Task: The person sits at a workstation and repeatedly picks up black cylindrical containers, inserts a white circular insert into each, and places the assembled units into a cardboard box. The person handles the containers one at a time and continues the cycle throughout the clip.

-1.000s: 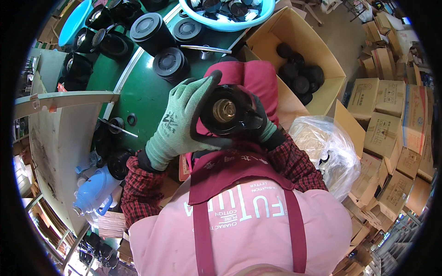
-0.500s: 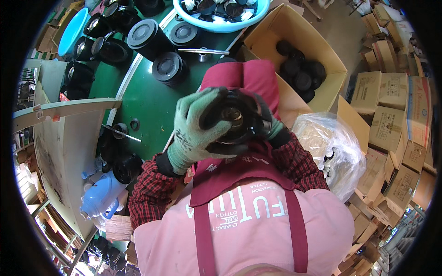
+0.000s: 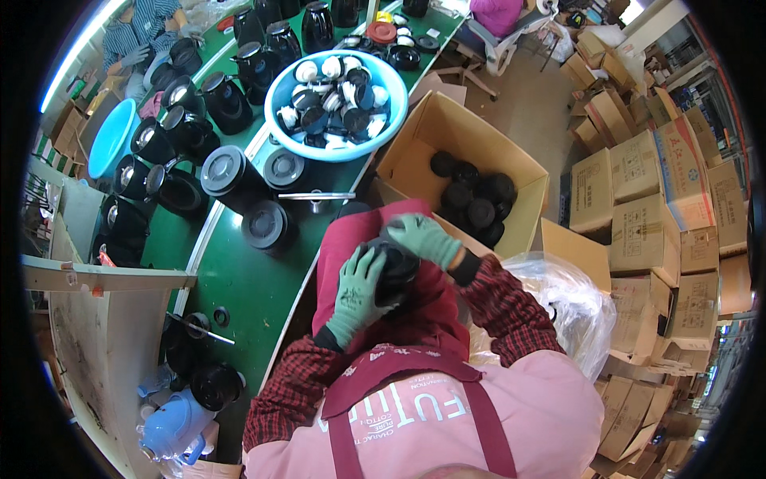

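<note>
Over my lap, my left hand (image 3: 357,294) in a pale green work glove with dark fingertips is wrapped round the side of a black round plastic part (image 3: 396,275). My right hand (image 3: 427,240), gloved alike, has its bent fingers on the part's far upper edge. The hands cover much of the part, so its exact kind does not show. To the left on the green bench (image 3: 247,291) stand stacks of black round lids (image 3: 266,225). A metal rod (image 3: 317,195) lies beside them.
A light blue basin (image 3: 335,152) holds many black and white caps. Black kettle-like pots (image 3: 227,104) stand behind. An open carton (image 3: 523,191) with black round pieces is at my right, next to clear plastic (image 3: 578,303). Cartons (image 3: 642,231) are stacked farther right. Another person (image 3: 144,36) sits far left.
Both hands and the black part have moved farther from my chest, down onto my lap. My right hand has shifted to the part's top. The view has tilted up, showing more bench.
</note>
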### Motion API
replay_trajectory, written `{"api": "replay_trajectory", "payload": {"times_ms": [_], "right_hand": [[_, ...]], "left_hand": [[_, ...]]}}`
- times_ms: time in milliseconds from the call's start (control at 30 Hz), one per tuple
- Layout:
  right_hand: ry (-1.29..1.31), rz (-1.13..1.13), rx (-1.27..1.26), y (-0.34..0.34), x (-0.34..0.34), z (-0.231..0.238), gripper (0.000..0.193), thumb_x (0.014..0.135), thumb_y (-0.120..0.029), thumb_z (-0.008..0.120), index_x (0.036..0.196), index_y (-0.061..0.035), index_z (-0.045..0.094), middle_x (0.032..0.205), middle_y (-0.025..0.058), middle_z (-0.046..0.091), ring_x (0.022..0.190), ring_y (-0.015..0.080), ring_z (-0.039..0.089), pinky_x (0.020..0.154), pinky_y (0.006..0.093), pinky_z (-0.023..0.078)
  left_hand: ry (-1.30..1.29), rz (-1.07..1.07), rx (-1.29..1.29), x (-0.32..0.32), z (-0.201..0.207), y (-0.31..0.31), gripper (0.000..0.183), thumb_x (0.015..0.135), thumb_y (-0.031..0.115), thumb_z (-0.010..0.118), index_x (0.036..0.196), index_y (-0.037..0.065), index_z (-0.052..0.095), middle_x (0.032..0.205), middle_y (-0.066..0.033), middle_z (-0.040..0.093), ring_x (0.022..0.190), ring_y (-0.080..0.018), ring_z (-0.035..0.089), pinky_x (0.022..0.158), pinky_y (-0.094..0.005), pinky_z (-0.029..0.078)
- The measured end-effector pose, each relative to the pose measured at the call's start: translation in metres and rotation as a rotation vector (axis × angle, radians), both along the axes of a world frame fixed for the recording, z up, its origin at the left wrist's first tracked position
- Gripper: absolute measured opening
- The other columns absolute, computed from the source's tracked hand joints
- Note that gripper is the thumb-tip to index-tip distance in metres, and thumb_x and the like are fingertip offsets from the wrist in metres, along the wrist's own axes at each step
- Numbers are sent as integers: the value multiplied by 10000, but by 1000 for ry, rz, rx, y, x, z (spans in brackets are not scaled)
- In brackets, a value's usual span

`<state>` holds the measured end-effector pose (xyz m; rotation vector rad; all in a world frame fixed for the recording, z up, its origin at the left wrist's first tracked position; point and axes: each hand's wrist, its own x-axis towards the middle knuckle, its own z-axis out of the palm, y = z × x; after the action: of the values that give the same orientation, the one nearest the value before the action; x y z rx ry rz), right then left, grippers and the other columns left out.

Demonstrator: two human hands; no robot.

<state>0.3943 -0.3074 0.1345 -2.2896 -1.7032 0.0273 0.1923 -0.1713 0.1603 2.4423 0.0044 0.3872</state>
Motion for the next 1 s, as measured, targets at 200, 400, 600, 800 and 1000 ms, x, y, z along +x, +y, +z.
{"api": "replay_trajectory", "payload": {"times_ms": [200,400,600,800,1000], "right_hand": [[35,-275,-150,157,42,-41,538,907,-395,628,1358,-104,587,1209,151,681,1137,360,628,992,511,467],[-273,-93,92,173,47,-92,183,912,-307,623,1023,-162,607,955,111,659,842,343,644,850,482,505],[494,-176,-68,34,49,60,324,866,-327,634,1131,-154,702,999,135,725,946,327,711,820,446,548],[449,-53,-84,-11,2,82,309,918,-379,624,1104,-140,684,921,145,734,908,339,720,751,448,557],[132,-237,-161,3,-70,107,496,945,-350,605,1273,21,585,888,148,697,700,296,707,608,425,547]], "left_hand": [[44,40,-35,-13,1,-7,969,660,364,901,1496,135,470,1518,-142,468,1458,-399,379,1181,-588,301],[15,133,-70,-22,-2,1,931,676,372,916,1468,110,500,1521,-165,479,1446,-444,396,1188,-578,305],[-213,203,1,2,65,52,662,763,149,831,1377,80,593,1335,-142,608,1235,-369,564,1077,-480,415],[176,-88,60,82,64,65,385,936,282,674,1271,93,680,1157,-144,692,1086,-361,654,953,-433,502],[204,-158,-66,102,16,91,293,970,334,639,1033,76,764,1008,-115,716,950,-332,676,858,-422,511]]}}
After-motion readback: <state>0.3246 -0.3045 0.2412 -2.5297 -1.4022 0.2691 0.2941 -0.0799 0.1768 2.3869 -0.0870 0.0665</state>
